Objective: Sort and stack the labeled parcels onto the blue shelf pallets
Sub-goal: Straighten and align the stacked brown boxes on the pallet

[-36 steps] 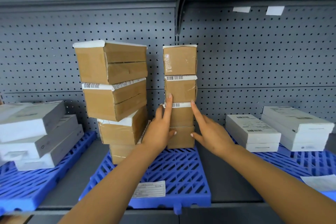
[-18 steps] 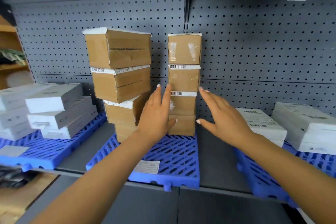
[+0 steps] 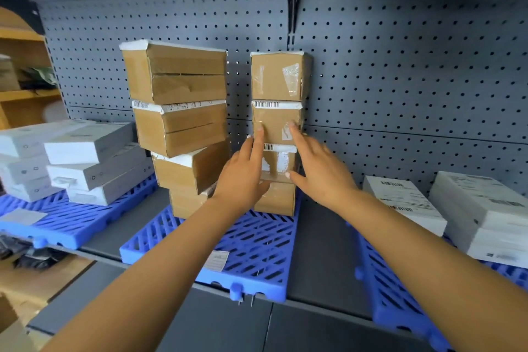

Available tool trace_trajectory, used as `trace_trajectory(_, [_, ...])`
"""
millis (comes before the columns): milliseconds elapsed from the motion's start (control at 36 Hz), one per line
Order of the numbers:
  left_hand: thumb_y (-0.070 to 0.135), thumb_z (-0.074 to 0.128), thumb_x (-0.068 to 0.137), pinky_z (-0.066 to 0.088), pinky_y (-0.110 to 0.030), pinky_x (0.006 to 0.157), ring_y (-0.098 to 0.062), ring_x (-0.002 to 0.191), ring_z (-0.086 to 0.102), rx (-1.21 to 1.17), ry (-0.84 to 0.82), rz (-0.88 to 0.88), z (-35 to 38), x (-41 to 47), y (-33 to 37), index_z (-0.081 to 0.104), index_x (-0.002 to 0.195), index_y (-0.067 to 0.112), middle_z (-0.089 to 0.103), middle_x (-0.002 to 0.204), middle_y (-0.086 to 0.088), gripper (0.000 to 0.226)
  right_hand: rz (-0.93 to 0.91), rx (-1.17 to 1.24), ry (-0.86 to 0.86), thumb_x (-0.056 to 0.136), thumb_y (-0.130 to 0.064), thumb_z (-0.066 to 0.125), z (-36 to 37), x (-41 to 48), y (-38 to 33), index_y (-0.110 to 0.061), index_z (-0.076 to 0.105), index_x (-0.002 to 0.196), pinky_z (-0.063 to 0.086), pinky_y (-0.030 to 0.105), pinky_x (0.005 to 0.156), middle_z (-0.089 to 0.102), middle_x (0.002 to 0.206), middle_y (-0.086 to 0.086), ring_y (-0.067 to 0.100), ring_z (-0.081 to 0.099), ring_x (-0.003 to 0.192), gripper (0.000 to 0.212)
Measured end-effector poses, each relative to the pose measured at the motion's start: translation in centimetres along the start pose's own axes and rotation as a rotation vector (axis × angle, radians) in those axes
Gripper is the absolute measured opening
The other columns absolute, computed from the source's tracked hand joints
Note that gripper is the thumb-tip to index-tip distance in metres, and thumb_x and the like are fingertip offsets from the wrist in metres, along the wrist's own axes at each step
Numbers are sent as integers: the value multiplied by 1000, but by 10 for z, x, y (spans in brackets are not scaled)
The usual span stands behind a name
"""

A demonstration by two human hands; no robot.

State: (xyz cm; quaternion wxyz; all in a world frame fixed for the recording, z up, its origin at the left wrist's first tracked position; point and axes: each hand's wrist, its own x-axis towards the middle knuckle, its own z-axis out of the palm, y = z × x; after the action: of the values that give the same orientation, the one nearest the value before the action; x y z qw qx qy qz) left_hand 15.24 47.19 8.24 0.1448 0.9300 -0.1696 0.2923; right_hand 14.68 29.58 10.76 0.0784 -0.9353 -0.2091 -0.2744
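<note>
Right now, left fingers (image 3: 258, 141) are straight and close together, tips flat on the front of the narrow stack (image 3: 276, 126) of brown boxes, at its 2nd box from the top. The thumb sits lower, vs. the stack's front-left edge. Right fingers (image 3: 297, 134) are straight too but spread: index tip on that same 2nd box, thumb tip on the 3rd. Neither hand curls round anything. The left hand (image 3: 243, 177) comes in from the stack's left, the right hand (image 3: 323, 174) from its right, w/ both bare forearms reaching up from the bottom of view.

The narrow stack is 4 boxes high, upright, at the back-right corner of the middle pallet (image 3: 251, 248), close to the grey pegboard wall (image 3: 400, 80). Just beside it on the same pallet, w/ a gap between, stands a wide stack (image 3: 180, 123), also 4 brown boxes, lower ones skewed. A paper slip (image 3: 217, 260) lies near that pallet's front edge.

White boxes (image 3: 85, 163) are piled on the left pallet (image 3: 71, 223); more white boxes, w/ barcode labels, sit on the right pallet (image 3: 400, 294).
</note>
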Motion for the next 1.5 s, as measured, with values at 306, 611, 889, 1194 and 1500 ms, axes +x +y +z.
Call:
trace_trajectory(306, [33, 72, 83, 31, -42, 112, -36, 141, 23, 49, -1, -6, -10, -2, 0, -18, 150, 17, 17, 157, -19, 113, -49, 23, 42, 92, -40, 55, -10, -4, 8, -31, -16, 149, 42, 43, 100, 27, 152, 5, 27, 34, 133, 91])
trace_trajectory(611, [34, 73, 81, 43, -44, 100, -34, 126, 44, 3, -28, -22, -4, 3, 3, -11, 152, 14, 30, 149, -18, 111, -49, 49, -28, 92, -37, 56, -6, -4, 4, -33, -16, 149, 48, 37, 86, 44, 141, 4, 24, 47, 120, 92])
trace_trajectory(889, [28, 72, 83, 45, -37, 98, -32, 126, 45, 15, -56, -15, -11, 2, 1, -11, 152, 15, 28, 152, -13, 108, -39, 44, -52, 93, -37, 53, -7, -5, 4, -34, -14, 149, 47, 38, 90, 36, 148, 2, 25, 41, 127, 88])
trace_trajectory(1194, [40, 69, 84, 21, -32, 114, -26, 143, 18, 58, -3, 19, -44, -41, 2, 2, 154, 17, 14, 159, -8, 99, -116, 160, 95, 94, -36, 54, -60, -21, -2, -36, 4, 151, 34, 35, 102, 25, 154, -4, 18, 26, 138, 76])
trace_trajectory(1500, [38, 77, 77, 34, -36, 106, -30, 133, 38, 193, 203, 60, -96, -84, -4, 28, 149, 8, 41, 145, -14, 91, -266, 178, 103, 93, -37, 52, -72, -32, -42, -40, 5, 150, 31, 31, 102, 29, 151, -7, 13, 24, 136, 73])
